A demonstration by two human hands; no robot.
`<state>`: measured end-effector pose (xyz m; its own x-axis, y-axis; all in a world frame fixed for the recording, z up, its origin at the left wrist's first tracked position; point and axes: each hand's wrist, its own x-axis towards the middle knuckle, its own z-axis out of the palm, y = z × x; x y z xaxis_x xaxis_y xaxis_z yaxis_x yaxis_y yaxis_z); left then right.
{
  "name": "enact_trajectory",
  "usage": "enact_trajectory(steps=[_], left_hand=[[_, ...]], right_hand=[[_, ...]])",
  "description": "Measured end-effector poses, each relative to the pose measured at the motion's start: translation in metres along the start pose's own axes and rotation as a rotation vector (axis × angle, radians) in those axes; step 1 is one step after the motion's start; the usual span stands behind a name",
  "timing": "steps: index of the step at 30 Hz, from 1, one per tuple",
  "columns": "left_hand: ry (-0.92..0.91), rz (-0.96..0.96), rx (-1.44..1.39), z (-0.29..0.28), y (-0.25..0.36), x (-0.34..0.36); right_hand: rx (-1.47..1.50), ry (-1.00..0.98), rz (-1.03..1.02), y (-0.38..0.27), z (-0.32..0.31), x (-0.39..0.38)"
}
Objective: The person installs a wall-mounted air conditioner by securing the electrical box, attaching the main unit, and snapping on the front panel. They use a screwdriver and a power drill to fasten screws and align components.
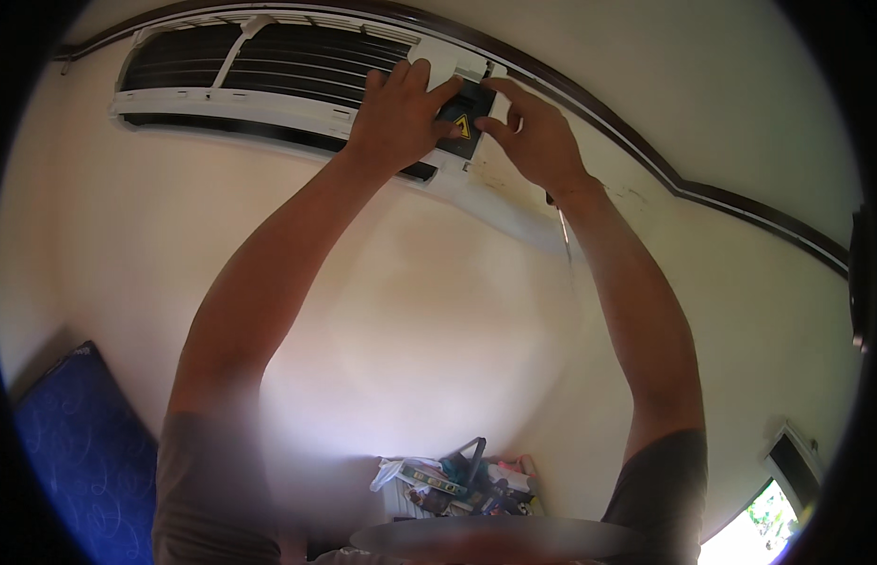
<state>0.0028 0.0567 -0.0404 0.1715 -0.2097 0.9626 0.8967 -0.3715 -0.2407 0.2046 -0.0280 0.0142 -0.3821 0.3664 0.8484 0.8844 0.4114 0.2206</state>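
A wall-mounted air conditioner (278, 118) with its front casing off shows dark fins and a white frame, high up ahead of me. At its right end sits a black cover (468, 98) with a yellow warning triangle. My left hand (398, 111) is curled at the cover's left side, thumb and forefinger on it and the other fingers over the unit. From the right, my right hand (542, 139) grips the cover's right edge between thumb and forefinger. A thin dark rod (565, 233) points down beside my right wrist; whether that hand holds it cannot be made out.
Dark trim (712, 193) runs along the wall top above the unit. A pale pipe (500, 209) slants down right from the unit. Below lies a pile of tools and odds and ends (467, 485). A blue patterned mattress (85, 452) leans at the lower left.
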Motion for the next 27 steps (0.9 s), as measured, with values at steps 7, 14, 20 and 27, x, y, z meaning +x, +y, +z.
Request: enact_trajectory(steps=[7,14,20,27], left_hand=[[-0.044,0.034,0.127,-0.006,0.001,0.01],[-0.022,0.025,0.137,-0.006,-0.004,0.005],[0.067,0.041,0.181,0.001,-0.004,0.0],[0.041,0.058,0.081,0.002,-0.004,0.001]], right_hand=[[-0.003,0.031,-0.026,0.008,0.024,0.008],[0.089,0.116,-0.029,0.012,0.039,0.011],[0.136,0.125,-0.025,0.019,0.043,0.021],[0.197,-0.076,0.089,0.023,0.03,0.015]])
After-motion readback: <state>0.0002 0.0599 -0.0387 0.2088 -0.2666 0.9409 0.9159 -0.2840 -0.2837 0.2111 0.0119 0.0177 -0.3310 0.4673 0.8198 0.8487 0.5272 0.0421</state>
